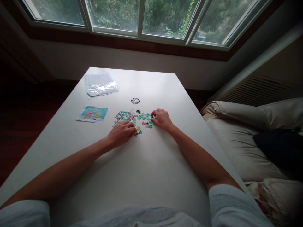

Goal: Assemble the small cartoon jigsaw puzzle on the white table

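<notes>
Nearly all the puzzle pieces (pixel 124 116) look unjoined, well inside the edges of the table (pixel 149 157) — left hand (pixel 121 131) and right hand (pixel 163 119) half-curled over them, whether gripping any I can't tell.

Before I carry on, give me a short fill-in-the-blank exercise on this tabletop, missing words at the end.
Seen from the person, the cartoon picture lies to the ____ of the puzzle pieces.
Of the left hand and the right hand, the ____ one is farther from that picture.
Of the cartoon picture and the plastic packet, the ____ is nearer the window.
The table is coloured ____.

Missing words: left; right; plastic packet; white.
</notes>
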`<state>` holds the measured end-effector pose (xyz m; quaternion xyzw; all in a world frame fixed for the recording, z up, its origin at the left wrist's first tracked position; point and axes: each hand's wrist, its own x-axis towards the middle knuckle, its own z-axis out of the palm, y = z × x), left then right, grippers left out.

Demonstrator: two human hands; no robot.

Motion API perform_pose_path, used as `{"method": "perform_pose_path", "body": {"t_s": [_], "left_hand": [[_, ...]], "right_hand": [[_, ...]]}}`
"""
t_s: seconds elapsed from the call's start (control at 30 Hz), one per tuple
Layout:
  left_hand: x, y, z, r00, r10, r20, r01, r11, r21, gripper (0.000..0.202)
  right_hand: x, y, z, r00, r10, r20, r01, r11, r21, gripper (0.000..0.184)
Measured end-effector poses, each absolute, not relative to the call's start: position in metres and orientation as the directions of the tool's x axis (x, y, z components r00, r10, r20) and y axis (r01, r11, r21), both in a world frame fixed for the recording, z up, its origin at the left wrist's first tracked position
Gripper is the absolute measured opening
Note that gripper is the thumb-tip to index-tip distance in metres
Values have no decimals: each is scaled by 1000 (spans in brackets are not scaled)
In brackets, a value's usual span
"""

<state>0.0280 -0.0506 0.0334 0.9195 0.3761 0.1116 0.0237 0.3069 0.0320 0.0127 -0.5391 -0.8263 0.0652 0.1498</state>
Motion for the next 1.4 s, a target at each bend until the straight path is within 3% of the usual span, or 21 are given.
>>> {"method": "perform_pose_path", "body": {"t_s": [0.23, 0.43, 0.7, 0.97, 1.1, 1.4], "left_hand": [[28, -51, 35, 700, 693, 171, 686, -720, 107, 24], [26, -52, 38, 708, 687, 164, 684, -725, 80, 19], [23, -48, 38, 705, 687, 175, 678, -725, 116, 22], [5, -26, 34, 785, 583, 207, 519, -803, 292, 17], [1, -22, 33, 805, 551, 221, 486, -826, 285, 21], [0, -21, 32, 824, 516, 233, 463, -851, 248, 23]], "right_hand": [[299, 26, 16, -434, 873, 222, 798, 487, -355, 12], [291, 22, 18, -375, 899, 226, 597, 421, -683, 33], [280, 14, 24, -524, 851, 48, 374, 280, -884, 20], [264, -15, 34, -712, 702, -10, 428, 423, -798, 20], [255, -27, 38, -690, 724, 14, 498, 489, -716, 8], [244, -32, 28, -704, 696, 143, 515, 638, -573, 9]]}}
